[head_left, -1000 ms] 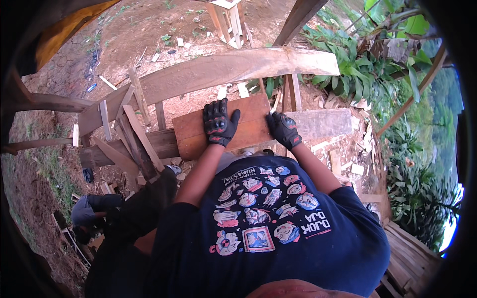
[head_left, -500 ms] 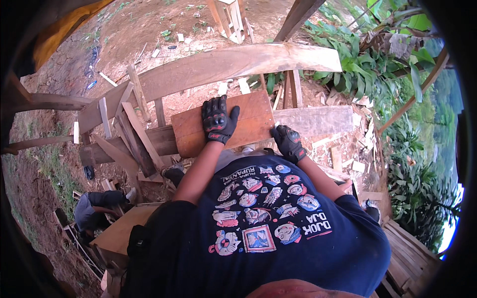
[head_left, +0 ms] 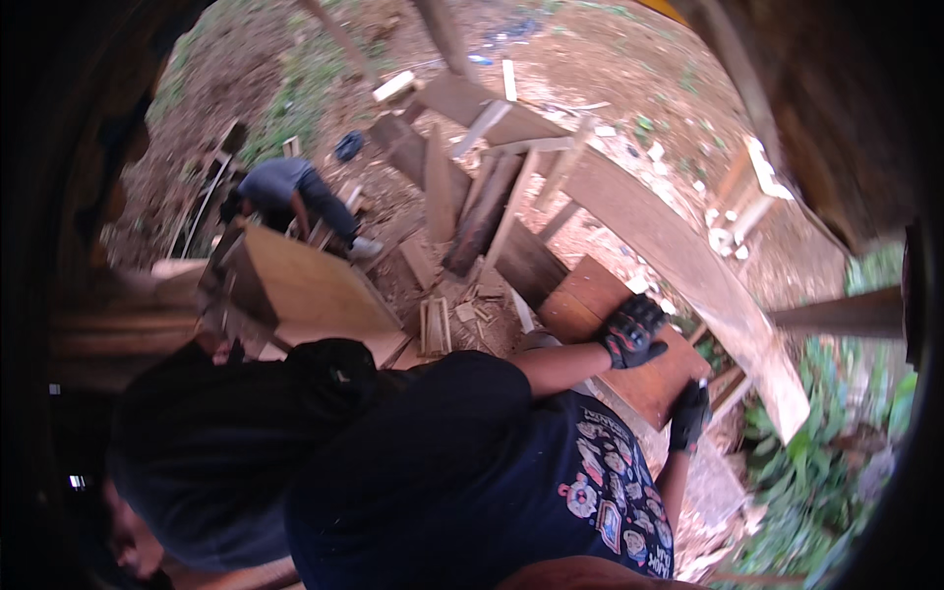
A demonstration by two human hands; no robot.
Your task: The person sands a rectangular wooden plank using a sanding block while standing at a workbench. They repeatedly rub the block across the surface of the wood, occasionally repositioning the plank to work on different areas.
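A reddish-brown wooden board [head_left: 582,297] lies across a dark beam [head_left: 528,262] in front of me, right of the middle. My left hand [head_left: 632,330], in a black glove, rests on top of the board with its fingers laid out flat. At the board's right end is my right hand [head_left: 690,417], gloved alike. Its fingers are curled closed by the board's edge, and a small pale tip shows at them. What that hand holds is too small to make out.
Beyond the board a long plank [head_left: 657,228] runs from upper left to lower right. Several wood pieces [head_left: 484,211] lean to its left. Farther left, a person [head_left: 285,189] bends down behind a light wooden panel [head_left: 310,280]. Offcuts litter the ground; plants [head_left: 826,433] grow at right.
My view has swung left, so the board and both hands now appear farther right and tilted. The bending person and the wooden panel show more fully. Both hands remain at the board.
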